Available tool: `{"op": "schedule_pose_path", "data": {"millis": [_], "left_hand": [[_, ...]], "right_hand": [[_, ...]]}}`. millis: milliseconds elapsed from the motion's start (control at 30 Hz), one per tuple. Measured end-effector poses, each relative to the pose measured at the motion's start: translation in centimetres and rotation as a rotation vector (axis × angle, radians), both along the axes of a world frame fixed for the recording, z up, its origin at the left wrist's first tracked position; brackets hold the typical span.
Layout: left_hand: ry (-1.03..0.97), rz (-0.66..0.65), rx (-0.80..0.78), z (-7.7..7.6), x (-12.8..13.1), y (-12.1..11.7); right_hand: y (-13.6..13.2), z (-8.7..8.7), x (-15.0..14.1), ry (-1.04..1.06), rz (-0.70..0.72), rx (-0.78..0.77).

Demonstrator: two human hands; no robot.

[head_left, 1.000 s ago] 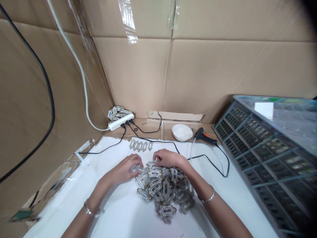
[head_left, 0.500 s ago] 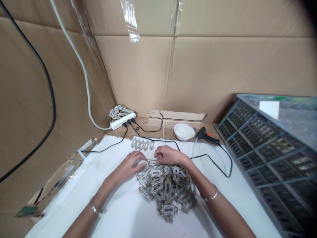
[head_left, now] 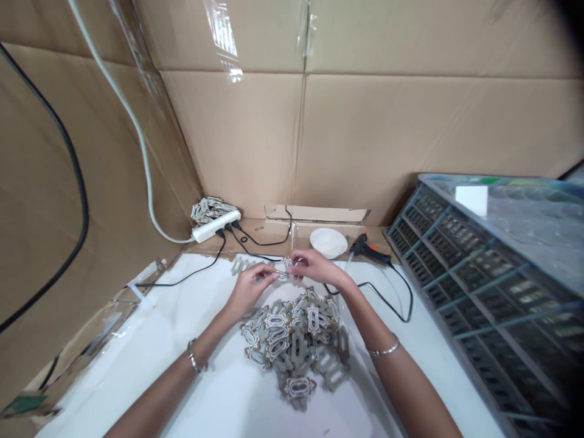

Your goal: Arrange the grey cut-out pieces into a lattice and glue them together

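My left hand (head_left: 250,289) pinches the near end of a small ornate frame piece (head_left: 282,275), grey-white with brownish edges. At that piece's other end are the fingertips of my right hand (head_left: 314,267), closed and partly hiding it. Just below both hands lies a heap of similar frame-shaped pieces (head_left: 297,344), some showing patterned faces and others plain grey. Behind my left hand, a short row of grey pieces (head_left: 241,264) rests on the white table surface (head_left: 182,340); another patterned piece shows by my right fingers.
A white bowl (head_left: 328,242) and a black glue gun (head_left: 368,249) with its cord stand at the back. A white power strip (head_left: 216,226) with plugs sits before another pile of pieces (head_left: 210,209). A grey plastic crate (head_left: 460,274) flanks the right; cardboard walls (head_left: 365,128) enclose the table.
Both hands have moved from the heap's top edge toward the row at the back, carrying a frame piece between them. The camera view has shifted slightly.
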State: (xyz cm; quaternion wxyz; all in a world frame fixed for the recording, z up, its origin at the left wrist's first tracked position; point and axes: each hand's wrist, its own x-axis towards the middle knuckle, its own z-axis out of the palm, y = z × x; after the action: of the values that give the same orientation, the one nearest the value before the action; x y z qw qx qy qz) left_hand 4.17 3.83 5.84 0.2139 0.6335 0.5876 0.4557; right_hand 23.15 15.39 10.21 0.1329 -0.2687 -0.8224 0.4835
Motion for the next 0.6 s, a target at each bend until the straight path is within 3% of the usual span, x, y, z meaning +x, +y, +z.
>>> {"op": "schedule_pose_path", "data": {"millis": [100,200,400,600], "left_hand": [[0.279,-0.073,0.069,-0.3,0.0,1.0],[0.601,-0.13,0.083,-0.6,0.2,1.9],[0.892,-0.156,0.003,-0.7,0.1,2.5],[0.884,-0.123,0.01,-1.4,-0.9,1.3]], "right_hand": [[1.1,-0.1,0.9,-0.153,-0.079,0.271],[1.5,-0.8,1.0,-0.316,-0.04,0.446],[0.8,-2.9,-0.1,-0.406,-0.016,0.47],[0.7,-2.8,-0.1,-0.42,0.01,0.468]]}}
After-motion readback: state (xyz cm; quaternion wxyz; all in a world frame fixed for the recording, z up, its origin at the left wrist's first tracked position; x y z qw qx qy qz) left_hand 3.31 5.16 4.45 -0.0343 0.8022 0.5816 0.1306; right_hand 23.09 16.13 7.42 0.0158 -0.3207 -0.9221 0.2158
